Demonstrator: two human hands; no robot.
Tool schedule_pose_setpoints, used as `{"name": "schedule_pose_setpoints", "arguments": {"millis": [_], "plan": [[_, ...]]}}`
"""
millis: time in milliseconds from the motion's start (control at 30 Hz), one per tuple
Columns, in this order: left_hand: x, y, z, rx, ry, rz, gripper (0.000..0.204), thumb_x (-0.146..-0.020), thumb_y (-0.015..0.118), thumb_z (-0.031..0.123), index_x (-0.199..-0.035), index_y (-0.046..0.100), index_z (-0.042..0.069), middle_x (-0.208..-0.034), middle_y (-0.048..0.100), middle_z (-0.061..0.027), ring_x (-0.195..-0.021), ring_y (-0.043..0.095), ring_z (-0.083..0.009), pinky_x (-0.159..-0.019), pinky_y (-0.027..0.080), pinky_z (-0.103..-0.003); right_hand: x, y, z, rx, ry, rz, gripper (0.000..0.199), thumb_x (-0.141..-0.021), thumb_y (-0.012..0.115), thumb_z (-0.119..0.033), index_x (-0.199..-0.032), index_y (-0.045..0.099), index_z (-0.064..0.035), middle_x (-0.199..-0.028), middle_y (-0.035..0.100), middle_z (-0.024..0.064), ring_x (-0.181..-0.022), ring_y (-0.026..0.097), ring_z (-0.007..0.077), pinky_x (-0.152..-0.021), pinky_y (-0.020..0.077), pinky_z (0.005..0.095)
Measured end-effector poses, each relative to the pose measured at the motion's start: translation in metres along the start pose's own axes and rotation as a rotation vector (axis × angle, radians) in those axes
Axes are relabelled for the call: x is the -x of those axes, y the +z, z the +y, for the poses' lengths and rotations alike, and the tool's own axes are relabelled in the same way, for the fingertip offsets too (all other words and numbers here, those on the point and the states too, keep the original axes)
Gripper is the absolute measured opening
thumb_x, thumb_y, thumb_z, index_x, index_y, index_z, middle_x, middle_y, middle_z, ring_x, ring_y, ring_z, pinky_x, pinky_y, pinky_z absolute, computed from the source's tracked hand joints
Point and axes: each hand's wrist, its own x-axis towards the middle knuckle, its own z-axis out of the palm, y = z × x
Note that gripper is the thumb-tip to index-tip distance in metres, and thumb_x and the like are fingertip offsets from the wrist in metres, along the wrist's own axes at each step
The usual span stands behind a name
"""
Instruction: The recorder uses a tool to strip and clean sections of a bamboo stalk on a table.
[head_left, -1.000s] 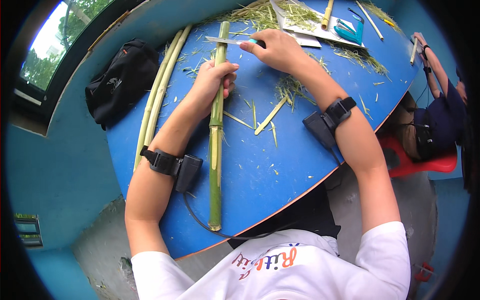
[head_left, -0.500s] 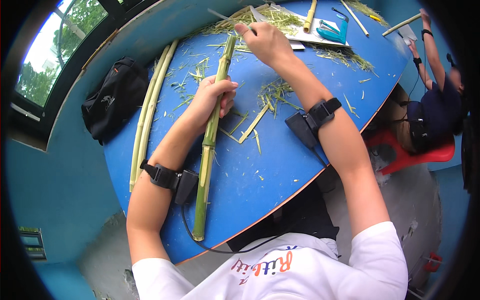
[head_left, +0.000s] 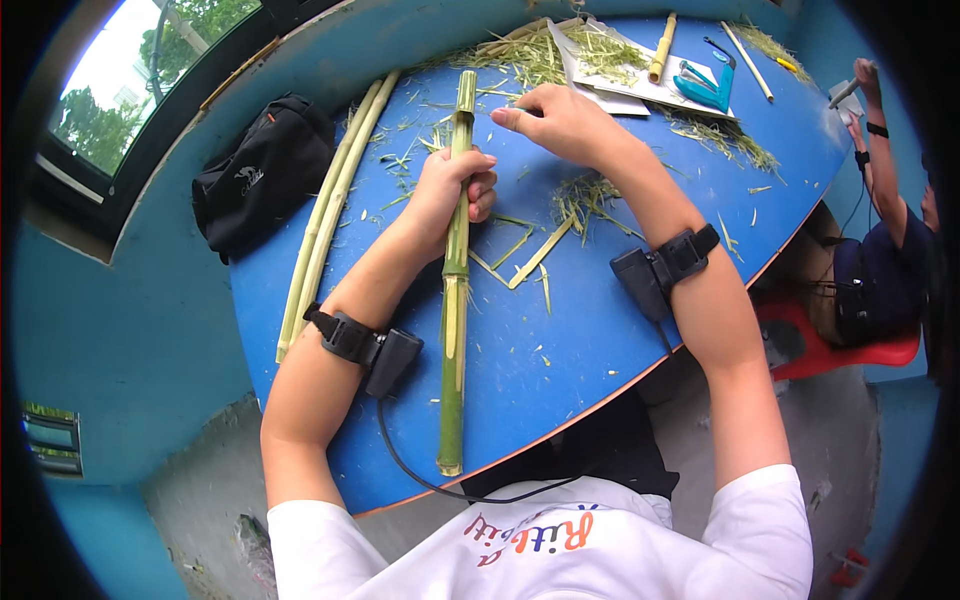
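Note:
My left hand (head_left: 455, 195) is wrapped round a green bamboo stalk (head_left: 453, 330), which lies lengthwise in front of me. Its near end reaches the table's front edge. The upper part is shaved pale in strips, and a notch shows just below its far tip. My right hand (head_left: 565, 122) is closed, thumb pointing left, a little right of that tip and apart from it. It grips a thin knife, mostly hidden now; only a small teal bit shows by the fingers. Pale shavings (head_left: 585, 198) lie on the blue table (head_left: 560, 380) between my arms.
Two long peeled poles (head_left: 330, 215) lie on the left beside a black bag (head_left: 262, 180). At the back are white sheets (head_left: 610, 100), a short bamboo piece (head_left: 662, 48), a teal tool (head_left: 708, 85) and more shavings. Another person (head_left: 880, 260) works at far right near a red stool (head_left: 850, 350).
My right hand has moved down and away from the stalk's tip, and the knife blade no longer shows. The stalk has swung more upright in view; the whole view has shifted slightly.

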Motion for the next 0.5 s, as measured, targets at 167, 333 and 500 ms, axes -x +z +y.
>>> {"name": "schedule_pose_setpoints", "arguments": {"millis": [167,333,500], "plan": [[-0.002,0.003,0.003,0.004,-0.060,0.077,0.019,-0.083,0.053,0.010,-0.070,0.039,0.011,-0.052,0.039,0.0027,-0.039,0.038,-0.0076,-0.037,0.027,-0.022,0.000,0.007,-0.002,0.163,-0.041,0.149,0.055,-0.083,0.051,-0.054,-0.073,0.060,-0.0010,-0.070,0.059,0.0169,-0.071,0.057,0.0329,-0.063,0.0433,0.0422],[-0.003,0.004,-0.001,-0.183,-0.009,0.100,0.017,-0.081,0.055,0.011,-0.069,0.043,0.009,-0.051,0.042,0.0011,-0.037,0.037,-0.0083,-0.034,0.028,-0.022,-0.008,0.021,0.002,0.263,0.031,0.333,0.055,-0.084,0.048,-0.053,-0.078,0.063,-0.0010,-0.081,0.063,0.0214,-0.083,0.061,0.0379,-0.074,0.0468,0.0455],[0.003,0.012,0.000,-0.268,0.028,0.035,0.018,-0.081,0.056,0.012,-0.068,0.043,0.009,-0.050,0.041,0.0004,-0.036,0.036,-0.0083,-0.034,0.028,-0.022,-0.015,0.005,0.016,0.197,0.114,0.335,0.056,-0.086,0.045,-0.054,-0.077,0.063,-0.0010,-0.084,0.063,0.0242,-0.082,0.061,0.0396,-0.075,0.0466,0.0460]]}}
